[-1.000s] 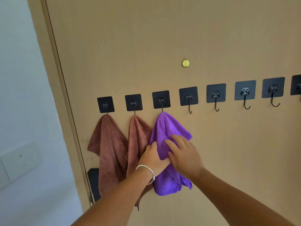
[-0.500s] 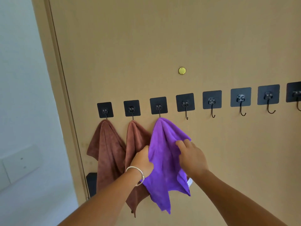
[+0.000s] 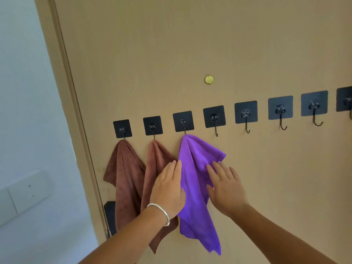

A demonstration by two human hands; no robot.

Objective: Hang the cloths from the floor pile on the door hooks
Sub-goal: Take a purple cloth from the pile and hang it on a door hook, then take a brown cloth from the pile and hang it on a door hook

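A purple cloth [image 3: 196,187] hangs from the third hook [image 3: 183,121] of a row of black adhesive hooks on the tan door [image 3: 190,44]. Two brown cloths [image 3: 125,178] [image 3: 154,168] hang from the first two hooks. My left hand [image 3: 169,189] lies flat on the purple cloth's left edge, fingers straight, a silver bangle on the wrist. My right hand [image 3: 226,187] lies flat with spread fingers on its right edge. Neither hand grips the cloth. The floor pile is out of view.
Several bare hooks run to the right, the nearest one [image 3: 214,118] just right of the purple cloth. A small brass disc [image 3: 209,79] sits above the row. The door frame [image 3: 76,111] and a white wall with a switch plate [image 3: 22,195] are at the left.
Both hands have let go of the purple cloth and flattened out against it. The cloth now hangs longer and smoother from the third hook. The view has shifted slightly.
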